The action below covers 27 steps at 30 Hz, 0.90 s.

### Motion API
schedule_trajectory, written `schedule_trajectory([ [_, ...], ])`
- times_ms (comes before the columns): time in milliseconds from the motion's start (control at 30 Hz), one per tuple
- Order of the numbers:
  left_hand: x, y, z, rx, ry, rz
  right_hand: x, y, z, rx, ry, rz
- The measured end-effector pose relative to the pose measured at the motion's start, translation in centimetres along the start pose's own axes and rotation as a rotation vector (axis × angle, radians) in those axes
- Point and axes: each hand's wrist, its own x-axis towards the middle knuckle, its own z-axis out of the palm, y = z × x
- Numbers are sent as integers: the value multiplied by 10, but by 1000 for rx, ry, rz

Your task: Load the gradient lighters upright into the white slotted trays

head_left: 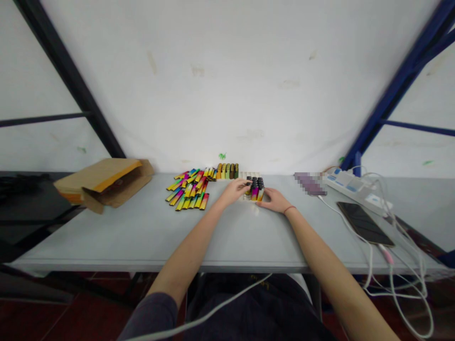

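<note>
Black-topped, rainbow-coloured lighters (255, 193) stand upright in close rows in a pale, clear tray (246, 196) near the middle of the table. At the tray's left side, my left hand (236, 190) has its fingers closed around the top of a lighter (248, 185), partly hidden by the fingers. My right hand (274, 201) grips the near right corner of the tray, its thumb in front and fingers at the side. To the left lies a loose pile of shiny lighters (192, 189) in yellow, red, green and purple.
Behind my left hand stands a row of yellow and green lighters (227, 171). An open cardboard box (103, 182) lies at the left. On the right are a phone (364, 222), a blurred purple item (310, 183), a power strip (357, 189) and loose white cables (371, 265).
</note>
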Motion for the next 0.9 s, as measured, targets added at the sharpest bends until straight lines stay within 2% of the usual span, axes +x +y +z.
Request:
schedule_trajectory([
  [333,-2,3,2,24,21,-44,0,-2,0,-25,2,19],
  [533,-6,16,-13,419,4,-29,-1,-3,-2,-3,0,8],
  [600,-8,20,-23,573,-6,-136,-1,-4,-2,10,-6,8],
  [667,-11,21,-38,689,-27,-322,-1,-4,-3,20,-7,6],
  [767,-17,16,-59,756,-81,-568,-1,-5,-3,20,-5,3],
  [833,-20,10,-66,774,-131,-660,-1,-4,-2,15,3,-1],
  [900,-21,5,-65,779,-168,-693,-1,-4,-1,7,14,1],
])
